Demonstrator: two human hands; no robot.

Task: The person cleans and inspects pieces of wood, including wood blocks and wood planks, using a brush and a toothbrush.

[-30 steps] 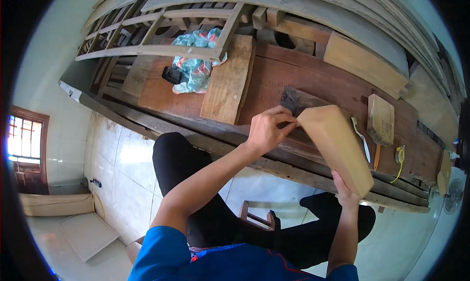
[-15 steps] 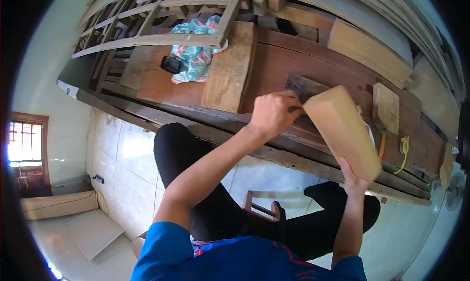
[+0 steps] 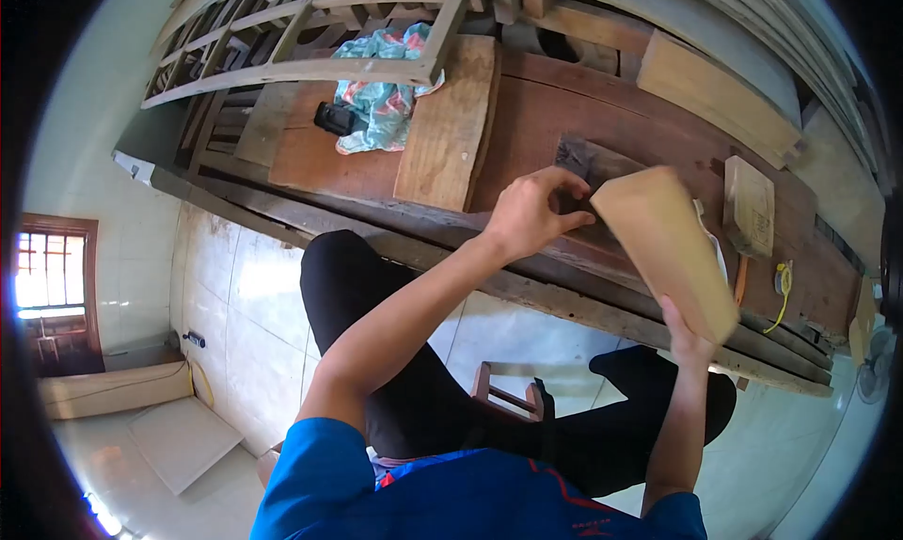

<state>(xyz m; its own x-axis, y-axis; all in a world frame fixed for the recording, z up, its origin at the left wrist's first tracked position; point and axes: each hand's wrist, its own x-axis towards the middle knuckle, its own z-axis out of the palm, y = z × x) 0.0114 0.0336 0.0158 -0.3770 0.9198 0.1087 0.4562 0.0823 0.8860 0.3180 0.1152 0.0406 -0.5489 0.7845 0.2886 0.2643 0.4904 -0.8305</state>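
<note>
My right hand (image 3: 691, 341) grips the lower end of a pale wooden block (image 3: 663, 248), which is held up at a tilt above the bench. Close to the block's upper left end is my left hand (image 3: 538, 213). Its thumb and forefinger are curved and apart, with a gap between them, and I make out nothing held there. Behind the hands a dark, rough piece of wood (image 3: 585, 157) lies on the brown boards. Something white shows partly behind the block; its kind is hidden.
To the right lie a smaller wooden block (image 3: 750, 206) and a yellow tape measure (image 3: 783, 278). A wide plank (image 3: 450, 131) and a patterned turquoise cloth (image 3: 381, 103) with a black object (image 3: 334, 119) are at left. A slatted wooden frame (image 3: 348, 71) leans over them. A small stool (image 3: 508, 394) stands below.
My left thumb and forefinger have parted from a near pinch beside the block's end. The block stays in my right hand, turned slightly. The whole view has shifted a little.
</note>
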